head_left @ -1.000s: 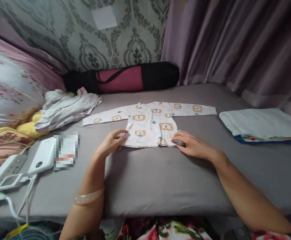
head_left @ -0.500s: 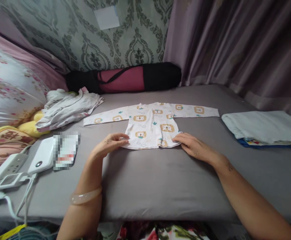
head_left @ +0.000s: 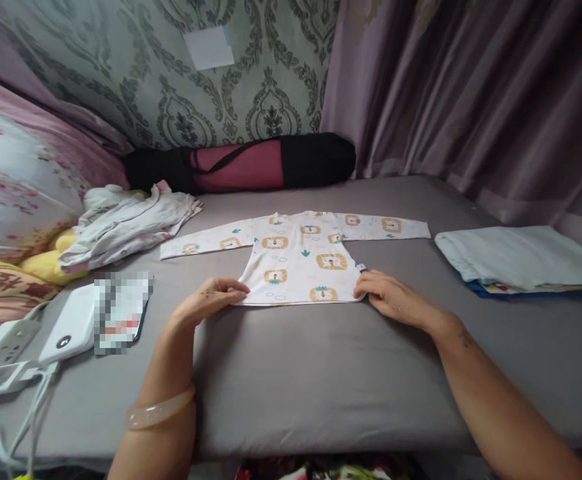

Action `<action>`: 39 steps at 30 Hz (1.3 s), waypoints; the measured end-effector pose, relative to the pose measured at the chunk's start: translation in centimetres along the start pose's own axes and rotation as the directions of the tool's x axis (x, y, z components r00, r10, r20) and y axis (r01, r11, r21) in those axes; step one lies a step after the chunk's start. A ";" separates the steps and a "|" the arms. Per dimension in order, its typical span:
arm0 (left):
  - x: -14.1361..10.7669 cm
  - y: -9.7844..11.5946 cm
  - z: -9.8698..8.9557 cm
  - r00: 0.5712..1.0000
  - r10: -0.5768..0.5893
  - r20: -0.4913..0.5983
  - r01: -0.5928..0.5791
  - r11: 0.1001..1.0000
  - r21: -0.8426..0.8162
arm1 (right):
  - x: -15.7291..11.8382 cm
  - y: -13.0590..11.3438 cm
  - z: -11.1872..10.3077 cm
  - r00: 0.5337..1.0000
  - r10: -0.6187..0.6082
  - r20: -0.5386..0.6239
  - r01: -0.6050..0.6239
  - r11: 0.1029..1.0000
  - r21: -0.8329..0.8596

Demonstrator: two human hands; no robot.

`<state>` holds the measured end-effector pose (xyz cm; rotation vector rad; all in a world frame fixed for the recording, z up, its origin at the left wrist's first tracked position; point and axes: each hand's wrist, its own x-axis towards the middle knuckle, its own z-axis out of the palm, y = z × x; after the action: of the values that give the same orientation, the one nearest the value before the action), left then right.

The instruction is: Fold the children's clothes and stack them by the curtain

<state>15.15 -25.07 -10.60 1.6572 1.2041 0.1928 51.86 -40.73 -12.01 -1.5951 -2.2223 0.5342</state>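
A small white long-sleeved shirt [head_left: 301,260] with yellow lion faces and green leaves lies spread on the grey bed sheet [head_left: 321,373], its sleeves stretched out to both sides. My left hand [head_left: 215,298] pinches the shirt's lower left hem corner between thumb and fingers. At the lower right corner, my right hand [head_left: 391,297] grips the hem in the same way, beside a small dark tag. The hem runs nearly straight between my hands. A pale bangle [head_left: 161,410] circles my left forearm.
On the right lies a folded stack of pale cloth [head_left: 521,257]. A crumpled heap of light clothes [head_left: 131,220], a white power bank [head_left: 73,320], a blurred phone-like object [head_left: 123,317] and a power strip [head_left: 5,343] lie left. A black and maroon bag [head_left: 241,163] rests along the wall.
Both hands have drawn the hem corners apart, so the lower edge is wider and its wrinkle on the right has flattened. The camera view has tilted slightly up.
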 end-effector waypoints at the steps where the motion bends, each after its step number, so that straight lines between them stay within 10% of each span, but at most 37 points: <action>1: 0.0 0.0 0.0 1.000 -0.002 -0.001 0.002 1.000 0.005 | -0.1 -0.1 -0.1 1.000 0.016 0.012 -0.016 1.000 -0.004; 6: 0.1 -0.4 -0.3 1.000 -0.017 -0.012 0.018 0.996 0.091 | -0.2 -0.5 -0.5 0.997 0.075 0.019 -0.074 0.997 -0.023; 9: 0.7 -0.8 -0.1 0.977 0.039 -0.211 0.002 0.982 0.188 | 0.0 -1.0 -0.9 0.994 0.104 0.044 -0.102 0.993 -0.053; 12: 1.5 -0.4 1.3 0.843 0.299 -0.447 -0.144 0.926 0.349 | 1.1 -1.8 -1.4 0.986 0.155 0.065 -0.145 0.980 -0.137; 17: 2.7 0.3 5.6 0.730 0.638 -0.245 -0.418 0.701 0.578 | 5.0 -3.6 0.2 1.000 -0.006 0.025 0.012 0.973 -0.229; 28: 3.5 -0.7 8.9 0.882 0.468 -0.047 -0.256 0.561 0.787 | 13.5 -4.1 5.9 0.982 0.086 0.168 -0.050 0.977 -0.206; 39: 2.9 -0.1 8.2 0.881 0.473 0.019 -0.324 0.572 0.753 | 22.1 0.7 5.2 0.946 0.323 -0.020 -0.315 0.905 -0.287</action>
<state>21.63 -28.04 -15.62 2.7079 1.0753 0.1442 43.22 -20.04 -15.43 -2.1362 -2.1446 0.3267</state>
